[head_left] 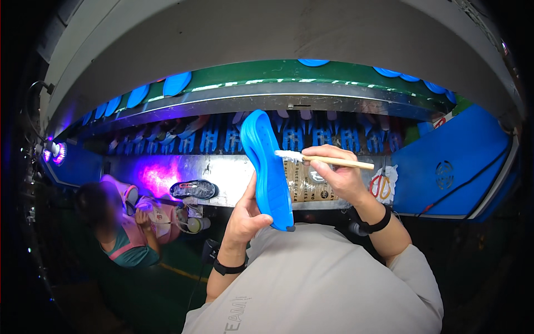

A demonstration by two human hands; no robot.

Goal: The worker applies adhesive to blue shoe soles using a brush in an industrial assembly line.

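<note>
My left hand (250,215) grips a blue shoe sole (271,175) near its lower end, thumb over the edge. The sole stands nearly upright in front of my body, its flat inner side turned to the right. In my right hand (337,170) is a wooden-handled brush (345,162), pinched between thumb and fingers. Its white, fuzzy tip touches or nearly touches the sole's right side around mid-length. Below my right hand, red-handled scissors (380,186) lie on a crumpled white sheet (392,181).
A dark shoe (194,189) rests on the metal bench (222,167) at left, near purple light. Brown printed paper (305,189) covers part of it. Behind, blue soles (177,83) lie on a green conveyor belt (250,73). A co-worker (128,222) is at left.
</note>
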